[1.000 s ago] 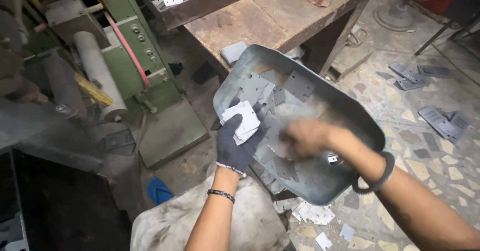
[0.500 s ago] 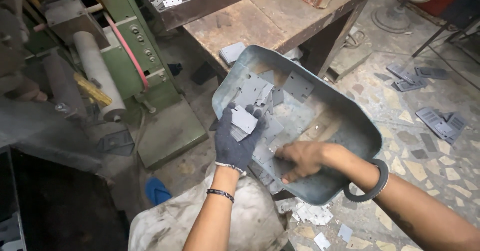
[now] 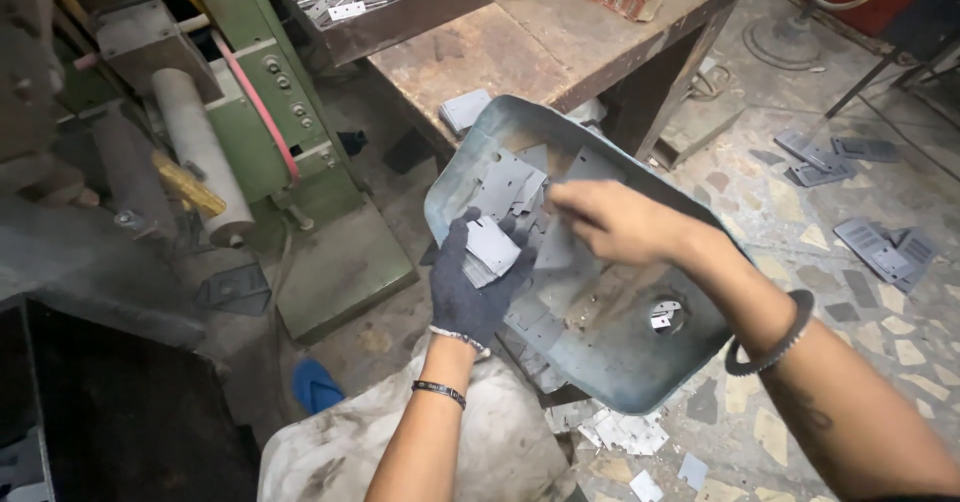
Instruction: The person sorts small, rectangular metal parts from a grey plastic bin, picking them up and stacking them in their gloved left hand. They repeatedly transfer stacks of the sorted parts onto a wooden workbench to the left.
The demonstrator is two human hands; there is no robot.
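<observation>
Gathering metal plates from a tray

Gloved left hand [image 3: 470,287] grips a small stack of plates [image 3: 492,247], frame centre; bare right hand [image 3: 610,220], fingers pinched, picks among plates in the tray [image 3: 640,387]. Many remain.

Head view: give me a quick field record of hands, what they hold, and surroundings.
left hand: dark glove, holding a small stack of flat grey metal plates
right hand: bare, fingers among loose plates over the tray; grip unclear
tray: dented blue-grey metal pan, tilted, loose plates inside
wrists: dark band on left, dark bangle on right
bench: worn wooden table behind the tray
machine: green press at left
floor: scattered plates on stone tiles
</observation>
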